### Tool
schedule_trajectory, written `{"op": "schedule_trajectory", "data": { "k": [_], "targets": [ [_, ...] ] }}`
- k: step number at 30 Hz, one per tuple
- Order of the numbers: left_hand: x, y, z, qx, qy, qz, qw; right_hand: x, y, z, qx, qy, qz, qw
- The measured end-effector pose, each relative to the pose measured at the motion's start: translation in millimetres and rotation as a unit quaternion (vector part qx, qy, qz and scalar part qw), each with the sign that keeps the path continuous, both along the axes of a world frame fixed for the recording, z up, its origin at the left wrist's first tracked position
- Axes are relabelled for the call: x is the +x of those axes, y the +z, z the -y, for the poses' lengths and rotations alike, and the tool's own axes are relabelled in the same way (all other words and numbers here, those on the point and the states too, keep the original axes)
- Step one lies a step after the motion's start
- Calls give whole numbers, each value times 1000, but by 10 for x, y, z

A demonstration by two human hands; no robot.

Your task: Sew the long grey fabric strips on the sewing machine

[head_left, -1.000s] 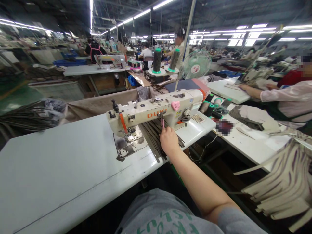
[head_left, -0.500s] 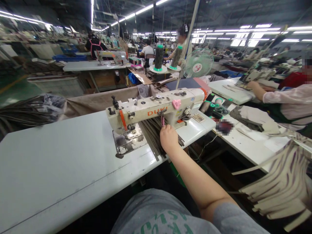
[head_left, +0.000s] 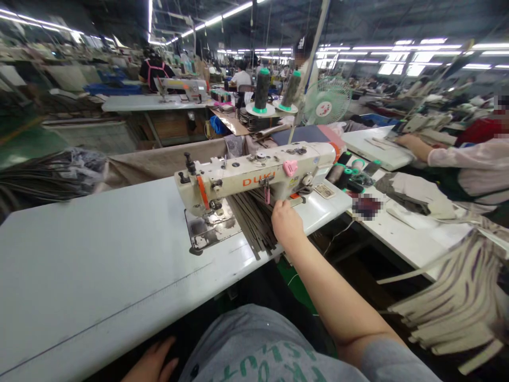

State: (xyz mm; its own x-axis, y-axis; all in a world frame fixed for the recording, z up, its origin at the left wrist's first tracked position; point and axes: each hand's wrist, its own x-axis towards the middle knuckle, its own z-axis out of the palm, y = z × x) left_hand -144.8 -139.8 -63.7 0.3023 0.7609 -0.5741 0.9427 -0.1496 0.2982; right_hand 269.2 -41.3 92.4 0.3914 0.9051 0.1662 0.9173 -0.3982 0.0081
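My right hand point(head_left: 287, 223) is closed, fingers curled down at the right edge of a bundle of dark grey-brown strips point(head_left: 252, 223). What lies inside its fingers is hidden. The strips run under the arm of a white sewing machine point(head_left: 254, 175) and reach the front of its pale table point(head_left: 99, 265). A pink clip-like thing point(head_left: 267, 195) hangs from the machine just above the hand. Low in the picture, below the table's front edge, my left hand point(head_left: 155, 362) is partly in view, its fingers apart and nothing seen in them.
Thread cones point(head_left: 262, 91) and a green fan point(head_left: 326, 106) stand behind the machine. On the right, a side table point(head_left: 409, 241) bears spools and cut pieces, and pale strips point(head_left: 457, 302) hang over its edge. A co-worker's arm point(head_left: 413, 146) rests at another machine.
My right hand has moved a little to the right, and strips that showed beyond it are now out of sight. My left hand has come into view at the bottom.
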Motion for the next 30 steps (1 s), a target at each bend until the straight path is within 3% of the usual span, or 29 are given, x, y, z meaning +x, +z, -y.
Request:
{"op": "schedule_trajectory", "data": {
  "k": [3,7,11,14,18,23,26,30],
  "targets": [
    [-17,-85,-27,-14,-13,10,1000,28,29,21,3,2,-52,999],
    [-65,-70,-4,-45,-15,47,998,90,89,28,14,2,-164,986],
    [-57,-8,-15,-58,12,99,993,201,98,93,15,12,-342,940],
    [-12,13,-25,-59,14,114,992,250,39,212,6,26,-512,859],
    [88,56,-5,-60,14,131,989,229,-39,370,19,43,-711,701],
    [255,212,5,-70,-4,151,986,125,-95,456,1,38,-854,520],
    [343,368,-26,-82,0,176,981,10,-158,527,-17,30,-892,451],
    [439,695,-117,-120,4,267,956,-213,-286,705,-19,18,-910,413]
  ]
}}
